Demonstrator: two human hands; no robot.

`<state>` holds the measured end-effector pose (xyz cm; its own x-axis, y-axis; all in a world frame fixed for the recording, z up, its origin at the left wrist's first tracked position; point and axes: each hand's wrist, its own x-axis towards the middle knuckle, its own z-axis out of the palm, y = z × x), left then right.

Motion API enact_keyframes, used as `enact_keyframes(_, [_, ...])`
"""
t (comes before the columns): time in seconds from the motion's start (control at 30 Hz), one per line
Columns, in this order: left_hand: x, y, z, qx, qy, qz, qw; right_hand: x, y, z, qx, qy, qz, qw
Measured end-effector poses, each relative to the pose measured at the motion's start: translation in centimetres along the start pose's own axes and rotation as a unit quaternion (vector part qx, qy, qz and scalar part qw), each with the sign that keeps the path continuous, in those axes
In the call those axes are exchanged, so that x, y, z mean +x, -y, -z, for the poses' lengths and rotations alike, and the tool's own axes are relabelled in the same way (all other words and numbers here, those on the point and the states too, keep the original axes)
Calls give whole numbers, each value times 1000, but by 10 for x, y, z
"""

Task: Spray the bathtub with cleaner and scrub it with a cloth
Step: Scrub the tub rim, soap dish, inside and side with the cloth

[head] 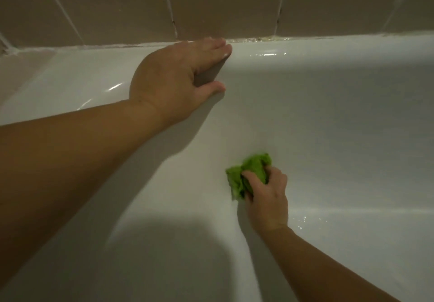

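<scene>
Head view shows no readable writing. Crumpled green cloth (249, 174), nubby in texture, lies against the glossy white bathtub (328, 113) inner wall, gripped by the right hand (267, 198) with curled fingers. Left hand (173, 78) rests on the wet rim, fingers straight, below beige tiles (117, 3).

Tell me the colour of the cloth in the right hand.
Bright green. The cloth is bunched in the right hand, clearest in the head view.

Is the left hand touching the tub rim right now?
Touching. The head view shows the left hand resting on the bathtub rim, fingers straight along the top by the tile wall, thumb against the inner wall.
</scene>
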<state>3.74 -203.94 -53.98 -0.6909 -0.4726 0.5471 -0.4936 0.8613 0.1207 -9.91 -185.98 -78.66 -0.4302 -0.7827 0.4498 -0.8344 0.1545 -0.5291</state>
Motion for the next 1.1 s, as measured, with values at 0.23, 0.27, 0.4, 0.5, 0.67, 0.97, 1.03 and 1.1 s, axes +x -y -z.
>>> enact_keyframes(0.23, [-1, -4, 0, -8, -31, -14, 999, 112, 69, 74, 32, -192, 47, 980])
enact_keyframes(0.27, [0, -5, -1, -7, -37, -14, 999, 114, 70, 76, 23, -194, 48, 980])
enact_keyframes(0.4, [1, -8, -4, -10, -52, -1, 999, 81, 38, 52, -13, -144, 64, 987])
enact_keyframes(0.5, [2, -10, -7, -14, -58, 5, 998, 34, 3, 21, -17, -64, 26, 997])
enact_keyframes(0.67, [3, -14, -13, -5, -60, 10, 998, -30, -25, -7, -8, 54, -70, 996])
enact_keyframes(0.97, [5, -26, -21, 23, -34, 24, 999, 79, 30, 81, 50, -103, -34, 993])
enact_keyframes(1.03, [5, -29, -22, 9, -35, 36, 999, 112, 52, 113, 52, -157, -19, 986])
enact_keyframes(1.1, [4, -34, -22, -6, -37, 53, 998, 136, 65, 135, 46, -177, -8, 983])
